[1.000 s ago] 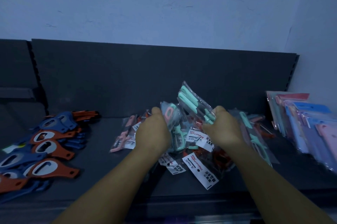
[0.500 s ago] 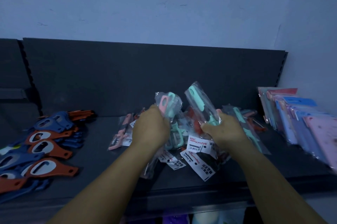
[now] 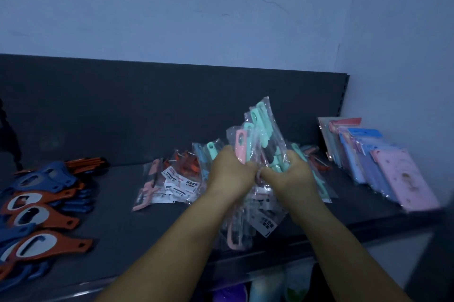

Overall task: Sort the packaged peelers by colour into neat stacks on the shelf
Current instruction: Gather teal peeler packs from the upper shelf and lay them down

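Note:
My left hand (image 3: 229, 171) and my right hand (image 3: 290, 173) are pressed close together above the dark shelf (image 3: 118, 223), both gripping one bundle of packaged peelers (image 3: 260, 134) in clear bags. Mint green handles and one pink handle stick up from the bundle; bag ends with white labels hang below my wrists. A loose pile of packaged peelers (image 3: 177, 178), pink, orange and mint, lies on the shelf to the left behind my left hand. More mint and orange packets (image 3: 317, 161) lie behind my right hand.
Blue and orange flat bottle openers (image 3: 41, 215) cover the shelf's left end. A leaning row of pastel packaged items (image 3: 383, 164) fills the right end by the wall. A dark back panel (image 3: 147, 110) closes the shelf behind. Coloured items show on a lower shelf (image 3: 265, 287).
My hands have come together, merging the two handfuls of packets into one bundle held upright. The view has shifted to the left.

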{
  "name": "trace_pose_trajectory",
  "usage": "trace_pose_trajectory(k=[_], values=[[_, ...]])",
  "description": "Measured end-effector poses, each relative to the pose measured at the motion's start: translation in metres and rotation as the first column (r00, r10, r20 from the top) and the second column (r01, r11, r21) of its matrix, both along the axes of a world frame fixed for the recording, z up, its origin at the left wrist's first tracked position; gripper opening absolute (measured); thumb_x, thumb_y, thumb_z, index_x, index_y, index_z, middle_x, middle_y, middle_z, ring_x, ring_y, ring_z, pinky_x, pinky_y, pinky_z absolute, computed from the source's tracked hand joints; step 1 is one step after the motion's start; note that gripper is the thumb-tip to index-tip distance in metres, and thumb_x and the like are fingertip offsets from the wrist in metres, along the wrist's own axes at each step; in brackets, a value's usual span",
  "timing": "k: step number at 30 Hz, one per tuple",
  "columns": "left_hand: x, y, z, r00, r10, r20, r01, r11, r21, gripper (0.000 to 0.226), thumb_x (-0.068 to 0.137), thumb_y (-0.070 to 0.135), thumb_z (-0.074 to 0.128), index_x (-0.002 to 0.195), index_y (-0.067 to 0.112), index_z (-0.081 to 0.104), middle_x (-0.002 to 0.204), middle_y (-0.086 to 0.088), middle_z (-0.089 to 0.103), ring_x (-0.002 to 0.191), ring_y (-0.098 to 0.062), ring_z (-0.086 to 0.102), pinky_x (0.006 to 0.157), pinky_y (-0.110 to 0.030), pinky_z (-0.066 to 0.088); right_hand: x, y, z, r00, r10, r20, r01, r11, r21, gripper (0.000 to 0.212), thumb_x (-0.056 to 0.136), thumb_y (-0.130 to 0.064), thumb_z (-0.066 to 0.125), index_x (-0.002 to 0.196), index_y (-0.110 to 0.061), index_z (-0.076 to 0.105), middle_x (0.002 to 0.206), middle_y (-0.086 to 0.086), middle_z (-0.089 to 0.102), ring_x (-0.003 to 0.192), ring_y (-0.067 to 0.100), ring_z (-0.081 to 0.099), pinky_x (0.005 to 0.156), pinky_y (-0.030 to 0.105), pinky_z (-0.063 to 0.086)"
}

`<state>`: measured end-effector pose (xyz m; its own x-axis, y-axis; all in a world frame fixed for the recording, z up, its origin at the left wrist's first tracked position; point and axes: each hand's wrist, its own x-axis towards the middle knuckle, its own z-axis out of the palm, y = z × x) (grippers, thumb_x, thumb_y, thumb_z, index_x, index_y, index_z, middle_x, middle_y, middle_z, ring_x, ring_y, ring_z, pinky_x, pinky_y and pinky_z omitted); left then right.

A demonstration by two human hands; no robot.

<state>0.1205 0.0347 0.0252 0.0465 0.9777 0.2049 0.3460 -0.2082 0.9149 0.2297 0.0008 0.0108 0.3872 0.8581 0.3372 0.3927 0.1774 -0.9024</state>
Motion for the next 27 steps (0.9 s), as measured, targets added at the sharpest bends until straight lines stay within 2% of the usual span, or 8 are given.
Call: trace_pose_trajectory(k=[4,7,11,14,17,19,22,27], values=[[0.000,-0.024,0.015,0.996,-0.086,0.012,0.084,0.989,0.125,0.013,0.082,0.017,0.062,0.094,0.014,0.059,0.078,-0.004,0.063,0.057,-0.017,0.054,0.051,-0.025,0.040,-0.006,-0.030,0.013,0.989,-0.146,0.003,0.145,0.985,0.099,0.020,0.073,-0.012,0.068,0.090,-0.018,0.058,0.073,-0.006,0.062,0.061,0.009,0.055,0.053,0.022,0.043],[0.000,-0.054,0.024,0.983,-0.178,-0.040,0.183,0.957,0.226,0.009,0.085,0.020,0.060,0.091,0.014,0.057,0.076,-0.002,0.059,0.062,-0.018,0.052,0.056,-0.029,0.042,-0.011,-0.065,0.021,0.965,-0.263,-0.018,0.262,0.954,0.145,0.024,0.075,-0.012,0.069,0.095,-0.018,0.058,0.075,-0.006,0.063,0.066,0.011,0.058,0.059,0.025,0.045],[0.007,-0.106,0.028,0.948,-0.308,-0.082,0.317,0.888,0.332,0.017,0.086,0.021,0.059,0.077,0.017,0.045,0.066,0.005,0.045,0.060,-0.015,0.043,0.054,-0.028,0.034,-0.010,-0.126,0.024,0.912,-0.404,-0.072,0.410,0.900,0.148,0.024,0.077,-0.014,0.068,0.093,-0.026,0.055,0.077,-0.008,0.064,0.072,0.016,0.062,0.068,0.032,0.052],[0.022,-0.146,0.021,0.878,-0.478,-0.028,0.466,0.840,0.276,0.015,0.086,0.017,0.061,0.076,0.016,0.049,0.063,0.005,0.047,0.054,-0.012,0.043,0.048,-0.026,0.031,-0.003,-0.181,0.016,0.854,-0.518,-0.054,0.520,0.847,0.112,0.026,0.077,-0.017,0.068,0.099,-0.022,0.056,0.084,-0.004,0.064,0.077,0.020,0.062,0.070,0.033,0.052],[0.043,-0.191,0.003,0.787,-0.617,0.014,0.602,0.773,0.199,0.008,0.083,0.014,0.061,0.078,0.011,0.056,0.064,-0.004,0.058,0.053,-0.019,0.049,0.048,-0.027,0.039,0.010,-0.240,-0.001,0.776,-0.629,-0.045,0.630,0.775,0.050,0.026,0.077,-0.019,0.069,0.100,-0.021,0.057,0.100,0.006,0.063,0.086,0.023,0.064,0.074,0.033,0.053],[0.060,-0.224,-0.010,0.727,-0.686,0.022,0.676,0.722,0.150,0.005,0.082,0.013,0.061,0.082,0.010,0.059,0.073,-0.011,0.066,0.057,-0.023,0.055,0.053,-0.032,0.044,0.017,-0.283,-0.012,0.724,-0.687,-0.055,0.689,0.725,0.015,0.022,0.079,-0.018,0.068,0.098,-0.020,0.057,0.091,0.003,0.064,0.077,0.020,0.062,0.067,0.030,0.050],[0.086,-0.278,-0.032,0.640,-0.768,0.009,0.764,0.638,0.093,0.003,0.083,0.014,0.062,0.082,0.011,0.061,0.073,-0.008,0.065,0.058,-0.018,0.055,0.053,-0.026,0.044,0.029,-0.348,-0.032,0.648,-0.757,-0.079,0.757,0.652,-0.039,0.020,0.081,-0.014,0.066,0.099,-0.018,0.058,0.081,-0.003,0.064,0.068,0.014,0.060,0.057,0.025,0.044],[0.132,-0.378,-0.068,0.498,-0.867,-0.007,0.867,0.498,-0.023,0.005,0.082,0.013,0.061,0.084,0.014,0.056,0.071,-0.002,0.059,0.056,-0.014,0.051,0.047,-0.023,0.038,0.053,-0.458,-0.068,0.522,-0.846,-0.111,0.836,0.533,-0.130,0.021,0.083,-0.011,0.065,0.100,-0.020,0.057,0.085,-0.004,0.066,0.073,0.010,0.063,0.059,0.022,0.049]])
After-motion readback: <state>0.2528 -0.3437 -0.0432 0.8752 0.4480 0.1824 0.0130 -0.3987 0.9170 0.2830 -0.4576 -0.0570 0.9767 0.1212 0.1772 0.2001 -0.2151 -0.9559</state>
